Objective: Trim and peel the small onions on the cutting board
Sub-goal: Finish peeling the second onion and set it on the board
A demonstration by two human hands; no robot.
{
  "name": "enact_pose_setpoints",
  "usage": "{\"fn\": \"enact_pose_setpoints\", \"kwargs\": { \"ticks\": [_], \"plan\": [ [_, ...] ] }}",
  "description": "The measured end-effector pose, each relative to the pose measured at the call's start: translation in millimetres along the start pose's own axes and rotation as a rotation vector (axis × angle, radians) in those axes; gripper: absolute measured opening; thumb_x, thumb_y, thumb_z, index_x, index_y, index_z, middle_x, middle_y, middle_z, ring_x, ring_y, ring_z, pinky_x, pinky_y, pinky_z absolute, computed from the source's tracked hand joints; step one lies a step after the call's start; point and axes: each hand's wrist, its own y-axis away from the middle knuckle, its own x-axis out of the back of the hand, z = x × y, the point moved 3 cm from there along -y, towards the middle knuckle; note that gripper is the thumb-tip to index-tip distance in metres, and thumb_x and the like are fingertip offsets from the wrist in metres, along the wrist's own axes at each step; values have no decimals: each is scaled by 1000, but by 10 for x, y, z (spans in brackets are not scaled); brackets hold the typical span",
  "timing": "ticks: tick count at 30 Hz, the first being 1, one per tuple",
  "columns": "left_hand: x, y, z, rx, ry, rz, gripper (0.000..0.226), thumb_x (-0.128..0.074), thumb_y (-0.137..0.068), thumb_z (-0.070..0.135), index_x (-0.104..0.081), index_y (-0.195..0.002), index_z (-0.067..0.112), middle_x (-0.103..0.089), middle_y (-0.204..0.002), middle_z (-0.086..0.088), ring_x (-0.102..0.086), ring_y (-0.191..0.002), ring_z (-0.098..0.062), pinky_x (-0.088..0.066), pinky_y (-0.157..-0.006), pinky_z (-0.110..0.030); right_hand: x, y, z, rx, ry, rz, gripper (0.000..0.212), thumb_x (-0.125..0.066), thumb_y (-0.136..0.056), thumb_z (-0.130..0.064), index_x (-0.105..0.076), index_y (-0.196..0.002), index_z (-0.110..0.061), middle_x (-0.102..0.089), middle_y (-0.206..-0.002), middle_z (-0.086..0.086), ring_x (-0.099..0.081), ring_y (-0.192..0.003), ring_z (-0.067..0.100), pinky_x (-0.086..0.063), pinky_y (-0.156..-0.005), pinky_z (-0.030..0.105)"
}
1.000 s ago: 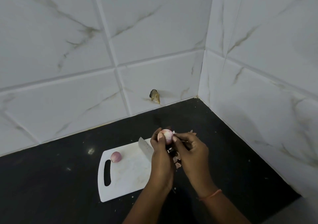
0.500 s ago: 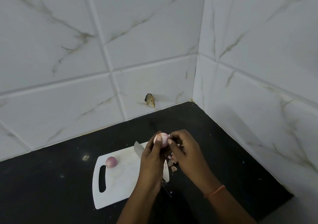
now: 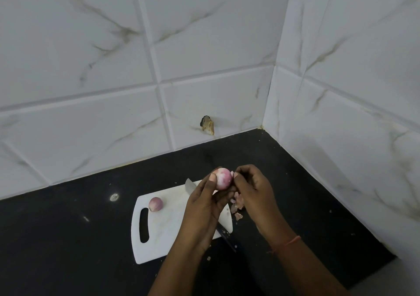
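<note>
Nearest the camera, two forearms reach in over the black desk (image 3: 68, 239), the right one wearing an orange thread band (image 3: 293, 241) at the wrist. The white cutting board (image 3: 163, 234) lies on the desk with its handle slot at the left end, and everything else sits around it. A knife (image 3: 223, 232) lies across the board: its dark handle pokes out past the board's near right corner, its blade tip shows at the board's far edge, and the middle is hidden under the left hand. On the board, just beyond the handle slot, rests one unpeeled small onion (image 3: 156, 204). Off the board's right edge, a few peel scraps (image 3: 237, 208) lie on the desk. Above the board's far right corner, the left hand (image 3: 204, 209) grips a peeled pale-pink onion (image 3: 223, 178), thumb on its left side and fingers curled beneath it. The right hand (image 3: 252, 188) meets that onion's right side, fingertips pinching a bit of skin (image 3: 231, 173) there. Beyond the board, a chipped hole (image 3: 208, 125) marks the marbled white wall tiles (image 3: 91, 125).
</note>
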Motion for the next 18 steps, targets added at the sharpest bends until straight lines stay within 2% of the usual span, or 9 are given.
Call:
{"fn": "enact_pose_setpoints", "kwargs": {
  "ticks": [3, 7, 9, 13, 15, 18],
  "plan": [
    [79, 28, 21, -18, 56, 9, 45, -58, -89, 30, -62, -125, 4, -73, -117, -14, -71, -109, -26, -59, -86, -27, -27, 116, -13, 107, 14, 69, 10, -66, -90, -14, -67, -94, -24, -69, -88, -10, -67, -85, 9, -57, -74, 24],
    [185, 68, 52, -64, 93, 38, 52, -70, -80, 27, -59, -125, 3, -70, -121, -14, -69, -112, -24, -58, -89, -30, -138, 269, -65, 286, 119, 79, 13, -71, -86, -23, -70, -97, -28, -71, -92, -16, -67, -91, 3, -54, -77, 16],
    [217, 102, 51, -82, 91, 46, 50, -72, -80, 23, -58, -124, 3, -70, -121, -15, -70, -111, -24, -58, -88, -30, -173, 312, -75, 349, 150, 100, 17, -71, -86, -18, -69, -98, -30, -70, -93, -17, -66, -91, 0, -51, -76, 12],
    [255, 157, 68, -123, 82, 33, 53, -76, -76, 22, -58, -122, 3, -69, -121, -15, -70, -112, -26, -58, -89, -30, -169, 339, -58, 426, 226, 139, 15, -70, -87, -11, -71, -97, -23, -70, -92, -14, -66, -88, 2, -53, -76, 16],
    [270, 172, 70, -133, 49, 26, 54, -77, -74, 25, -60, -121, 5, -70, -120, -13, -70, -111, -26, -57, -88, -29, -163, 341, -43, 452, 333, 146, 11, -68, -88, -17, -69, -99, -20, -69, -93, -11, -65, -88, 4, -55, -76, 20],
    [288, 178, 50, -118, -13, 28, 56, -78, -71, 32, -63, -121, 10, -70, -121, -9, -69, -113, -25, -58, -87, -28, -173, 339, -47, 455, 434, 97, 17, -59, -90, -31, -64, -101, -19, -65, -96, -8, -63, -90, 9, -56, -75, 26]
  ]
}}
